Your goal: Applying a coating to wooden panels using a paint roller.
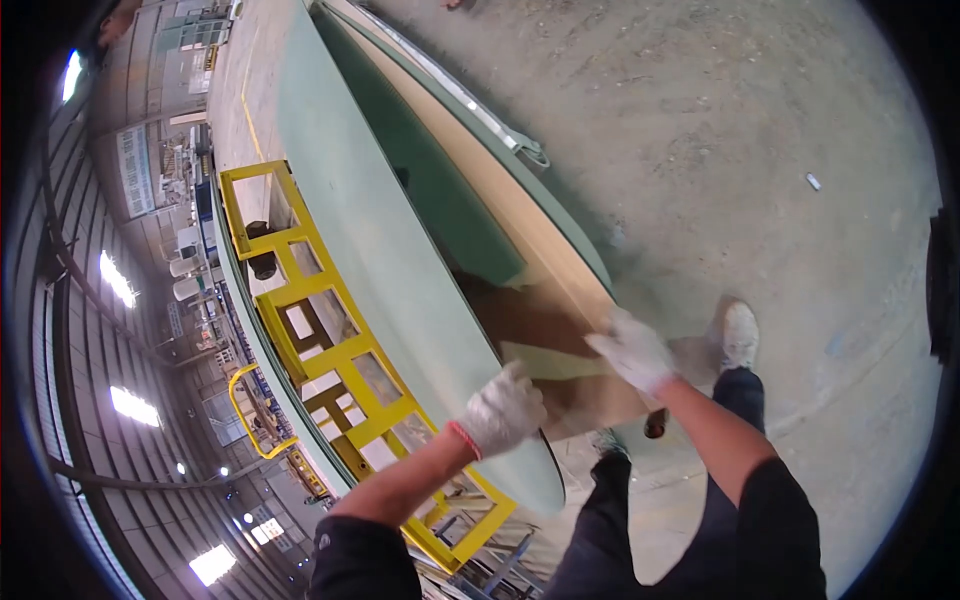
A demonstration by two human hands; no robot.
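Note:
My left hand (505,412), in a white work glove with a red cuff, is curled at the near edge of a long pale-green panel (385,240). Its fingers look closed over that edge, though motion smears them a little. To the right, my right hand (634,352), also gloved, lies at the edge of a tan board (572,290), fingers stretched out and apart. Between the panel and the board runs a widening gap, where a dark green surface (430,185) shows. Shadow covers the near end of the board.
A yellow metal frame (345,352) with rectangular openings stands left of the panel. Behind the board lies a long pale strip (455,85) with a looped end. My shoe (740,335) is on the concrete floor (800,280), where a small white object (812,181) lies.

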